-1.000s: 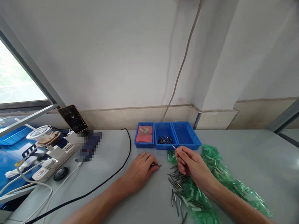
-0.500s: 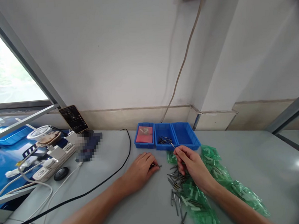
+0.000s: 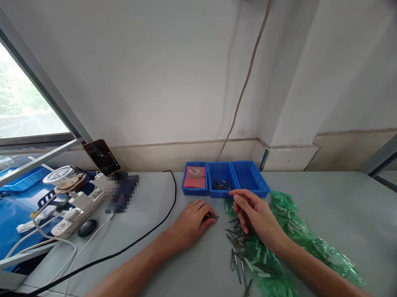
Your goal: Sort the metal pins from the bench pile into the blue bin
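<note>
My left hand (image 3: 193, 222) lies on the grey table with fingers curled round several thin metal bits (image 3: 209, 216), their ends poking out past the thumb. My right hand (image 3: 252, 212) hovers over the loose pile, just in front of the middle blue bin (image 3: 212, 169). Its forefinger is stretched out, the fingers are slightly apart, and nothing shows between them. Several metal bits (image 3: 221, 184) lie in that bin. Below and left of my right hand is a loose pile of similar bits (image 3: 236, 240), some with a thicker middle. Green plastic bags (image 3: 269, 256) lie partly under my right forearm.
The left bin (image 3: 184, 180) holds a pink packet (image 3: 194, 177); a third bin (image 3: 249, 176) stands to the right. More green bags (image 3: 333, 254) stretch rightward. A black cable (image 3: 133, 240) crosses the table. At left are a phone (image 3: 102, 157), a mouse (image 3: 87, 228) and a power strip (image 3: 64, 226).
The metal bit that was between my right thumb and forefinger is gone from them, and those fingers have loosened. My left hand stays on its bits. The view has shifted slightly.
</note>
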Available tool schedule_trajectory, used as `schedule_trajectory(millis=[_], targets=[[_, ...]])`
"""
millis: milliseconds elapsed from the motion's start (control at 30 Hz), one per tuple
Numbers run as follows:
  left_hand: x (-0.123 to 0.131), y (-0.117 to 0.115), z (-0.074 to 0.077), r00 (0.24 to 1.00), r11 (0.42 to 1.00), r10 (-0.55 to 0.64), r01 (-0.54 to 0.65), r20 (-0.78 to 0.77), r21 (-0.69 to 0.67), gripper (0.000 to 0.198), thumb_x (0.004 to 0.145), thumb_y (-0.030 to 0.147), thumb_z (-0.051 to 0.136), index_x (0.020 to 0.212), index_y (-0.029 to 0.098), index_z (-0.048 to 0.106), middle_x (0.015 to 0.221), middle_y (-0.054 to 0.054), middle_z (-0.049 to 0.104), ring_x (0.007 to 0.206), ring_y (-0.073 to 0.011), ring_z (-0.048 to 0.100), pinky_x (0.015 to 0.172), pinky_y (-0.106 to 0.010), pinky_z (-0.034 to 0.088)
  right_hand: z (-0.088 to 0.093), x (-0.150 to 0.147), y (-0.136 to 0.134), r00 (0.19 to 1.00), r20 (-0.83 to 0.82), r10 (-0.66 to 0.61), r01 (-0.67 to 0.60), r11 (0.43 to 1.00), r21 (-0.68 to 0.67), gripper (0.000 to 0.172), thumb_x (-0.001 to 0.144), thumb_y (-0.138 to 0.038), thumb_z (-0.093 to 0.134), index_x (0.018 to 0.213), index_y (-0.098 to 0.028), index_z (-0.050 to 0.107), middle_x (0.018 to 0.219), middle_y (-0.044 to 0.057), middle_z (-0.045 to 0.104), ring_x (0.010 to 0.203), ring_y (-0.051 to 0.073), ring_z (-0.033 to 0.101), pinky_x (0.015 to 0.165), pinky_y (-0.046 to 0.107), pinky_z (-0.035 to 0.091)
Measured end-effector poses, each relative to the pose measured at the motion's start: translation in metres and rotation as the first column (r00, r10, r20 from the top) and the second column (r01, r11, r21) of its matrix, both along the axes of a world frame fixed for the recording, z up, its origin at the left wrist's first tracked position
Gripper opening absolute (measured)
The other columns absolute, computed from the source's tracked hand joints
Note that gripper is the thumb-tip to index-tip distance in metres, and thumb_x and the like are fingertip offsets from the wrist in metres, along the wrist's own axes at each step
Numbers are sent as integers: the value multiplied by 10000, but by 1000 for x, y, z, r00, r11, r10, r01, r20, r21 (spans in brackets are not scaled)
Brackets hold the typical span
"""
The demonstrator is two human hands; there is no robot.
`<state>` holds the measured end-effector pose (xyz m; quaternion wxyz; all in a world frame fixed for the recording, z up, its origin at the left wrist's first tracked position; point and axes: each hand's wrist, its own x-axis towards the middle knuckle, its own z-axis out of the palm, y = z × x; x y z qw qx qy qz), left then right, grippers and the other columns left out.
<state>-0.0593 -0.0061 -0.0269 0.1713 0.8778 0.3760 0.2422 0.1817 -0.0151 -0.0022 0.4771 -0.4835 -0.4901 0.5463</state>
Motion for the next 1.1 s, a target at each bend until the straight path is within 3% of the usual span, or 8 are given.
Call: schedule_trajectory(millis=[67, 133, 233, 333, 500, 1100], targets=[[1, 1, 1, 1000, 1000, 3, -3, 7, -4, 87, 1092, 272, 612, 1049, 198, 630, 1075, -35, 691, 1008, -218, 614, 950, -358, 485, -3, 1, -1, 989, 147, 19, -30, 997, 74, 374, 971, -607, 659, 1063, -245, 648, 762, -38, 570, 491, 134, 483, 395, 270, 427], [2, 0, 2, 1000, 1000, 7, -7, 11, -9, 75, 1086, 260, 622, 1044, 198, 627, 1070, -35, 691, 1005, -220, 613, 941, -356, 484, -7, 2, -3, 933, 358, 32, -108, 974, 197, 262, 1015, -500, 638, 992, -241, 673, 772, -19, 598, 591, 163, 555, 521, 296, 480], [1, -1, 4, 1000, 1000, 5, -5, 14, -13, 60, 1072, 230, 641, 1030, 197, 612, 1057, -31, 688, 987, -218, 610, 916, -349, 483, -10, 3, -6, 790, 611, 38, -308, 887, 343, 127, 1039, -316, 625, 994, -242, 717, 908, 26, 672, 828, 216, 647, 748, 345, 512], [1, -2, 4, 1000, 1000, -4, 4, 17, -8, 68, 1065, 220, 650, 1028, 197, 598, 1045, -28, 683, 976, -214, 605, 898, -343, 480, -12, 1, -8, 692, 721, 45, -442, 816, 373, 143, 1053, -223, 594, 1060, -237, 736, 1010, 55, 678, 947, 244, 664, 818, 362, 511], [0, -1, 1, 1000, 1000, -25, 25, 19, 2, 86, 1075, 247, 639, 1021, 198, 594, 1041, -30, 677, 976, -213, 597, 894, -339, 477, -13, 1, -7, 627, 778, 38, -504, 781, 369, 154, 1066, -192, 592, 1068, -230, 741, 1002, 60, 669, 964, 247, 664, 830, 356, 513], [0, -1, -1, 997, 997, -73, 72, 28, 29, 164, 1105, 326, 588, 1000, 200, 590, 1015, -35, 669, 949, -210, 585, 882, -334, 470, -10, 0, -8, 593, 803, 61, -530, 780, 332, 130, 1049, -159, 628, 983, -224, 720, 972, 50, 673, 946, 247, 663, 804, 346, 508]])
